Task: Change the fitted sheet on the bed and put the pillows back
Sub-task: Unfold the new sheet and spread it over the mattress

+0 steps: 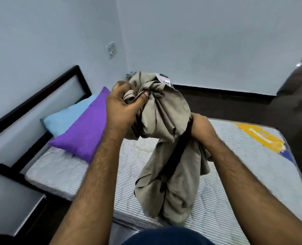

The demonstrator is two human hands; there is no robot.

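Bunched khaki-beige fitted sheet (161, 131), held in the air above the bare mattress (235, 174), its lower folds hanging down toward the near edge without clearly resting on it. The left hand (123, 106) grips the upper part of the bundle, fingers curled into the cloth and the thumb pressed across a twisted gather; a small white label (164, 81) shows at the top of the bundle, which suggests the hand is working toward a hem or corner. The right hand (202, 127) grips the sheet lower and to the side, fingers wrapped out of sight behind the fabric, so that their exact closure cannot be read, though the cloth is plainly gathered in the grasp. Holding the bundle at two heights probably serves to let the fabric fall open under its own weight and so reveal its corners. The mattress, striped and quilted with a yellow brand patch (258, 137) near its far corner, carries no sheet, so the old cover appears to be off and the new one not yet spread. A purple pillow (81, 131) and a pale blue pillow (67, 119) lean together at the head end against the dark-framed headboard (40, 96); they lie on the surface to be covered and will likely need lifting aside.
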